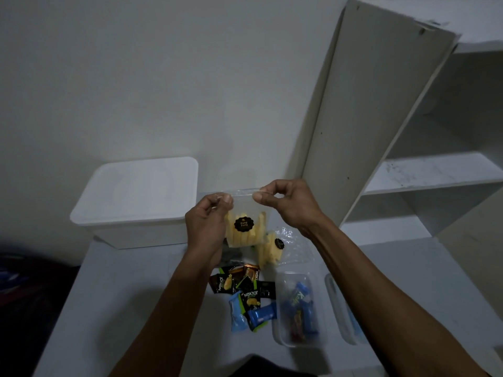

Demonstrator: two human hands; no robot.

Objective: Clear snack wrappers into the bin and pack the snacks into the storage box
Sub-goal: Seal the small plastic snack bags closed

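Head view showed my left hand (208, 219) and right hand (285, 202) pinching the clear snack bag (246, 227) top between fingers. Sealing it seemed the step; next, into the near-right storage box (280, 341).

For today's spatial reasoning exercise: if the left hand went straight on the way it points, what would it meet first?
Probably the white lidded box. The left hand, pinching the clear snack bag, points up and away toward it, though depth is unclear.

Both forearms are bare from the lower edge of the view up to the wrists, with no sleeve showing. The left hand (209, 221) and the right hand (288, 202) wear no gloves, and no rings, watch or bracelet show. Fingernails are short and unpainted.
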